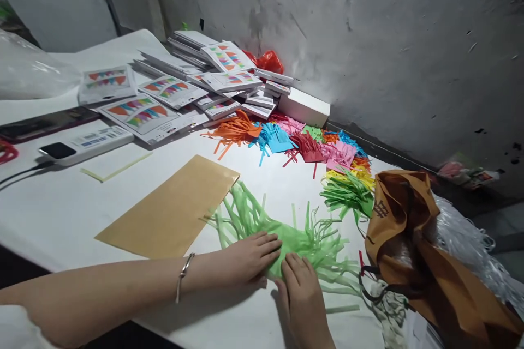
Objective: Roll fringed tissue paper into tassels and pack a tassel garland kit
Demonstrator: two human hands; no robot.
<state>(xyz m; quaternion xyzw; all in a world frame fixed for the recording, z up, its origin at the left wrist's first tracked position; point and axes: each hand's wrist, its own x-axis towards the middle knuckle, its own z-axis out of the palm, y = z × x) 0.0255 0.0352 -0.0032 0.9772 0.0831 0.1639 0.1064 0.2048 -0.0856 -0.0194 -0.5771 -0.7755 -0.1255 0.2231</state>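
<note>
A light green tissue-paper tassel sheet (pixel 286 237), with cut strips fanning out at both ends, lies spread on the white table. Across its plain middle band rests my left hand (pixel 251 256), palm down with fingers stretched out. Close beside it, my right hand (pixel 301 292) lies with its fingers flat on the near edge of the same band. The undersides of both hands are hidden. Left of the tassel, a brown paper sheet (pixel 170 207) touches or slightly overlaps its strips.
Bunched coloured tassels, including an orange one (pixel 237 130) and a green one (pixel 347 193), curve along the back. Behind are piled printed packs (pixel 172 90) and a white box (pixel 305 104). A brown bag (pixel 403 218) stands right; a white corded device (pixel 88 144) lies left.
</note>
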